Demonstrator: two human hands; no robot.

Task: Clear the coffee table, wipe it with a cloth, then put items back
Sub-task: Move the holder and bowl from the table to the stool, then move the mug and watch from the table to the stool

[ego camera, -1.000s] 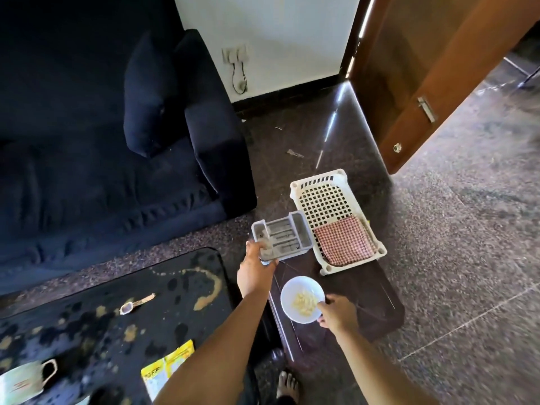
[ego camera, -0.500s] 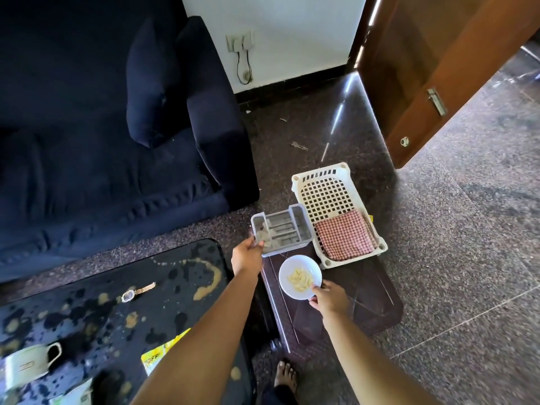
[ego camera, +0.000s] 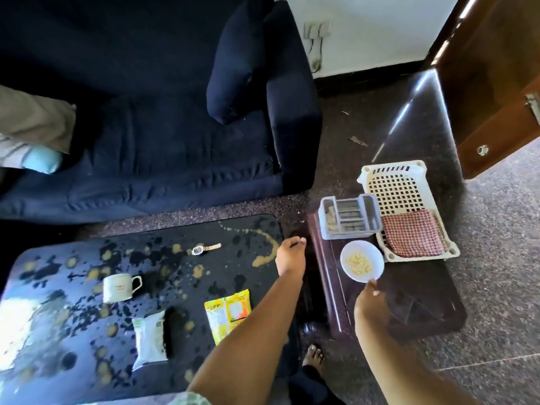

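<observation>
My left hand [ego camera: 290,255] hovers empty with loosely curled fingers over the right end of the black, yellow-blotched coffee table [ego camera: 175,267]. My right hand [ego camera: 369,299] pinches the near rim of a white bowl [ego camera: 361,260] of pale snacks, which sits on a low dark side table [ego camera: 423,311]. A grey compartment tray [ego camera: 349,219] stands just behind the bowl. Beside the tray, a white perforated basket [ego camera: 391,171] holds a red checked cloth [ego camera: 412,236]. On the coffee table lie a wristwatch [ego camera: 204,249], a white cup [ego camera: 118,287], a yellow packet [ego camera: 229,314] and a white packet [ego camera: 149,339].
A dark blue sofa [ego camera: 160,127] with a cushion runs behind the coffee table. A wooden door [ego camera: 496,83] stands open at the right. My bare foot [ego camera: 314,358] is on the speckled floor between the two tables.
My left hand let go of the grey tray and drew back over the coffee table. The view swung left, bringing the cup and packets into sight. The bowl stays under my right hand.
</observation>
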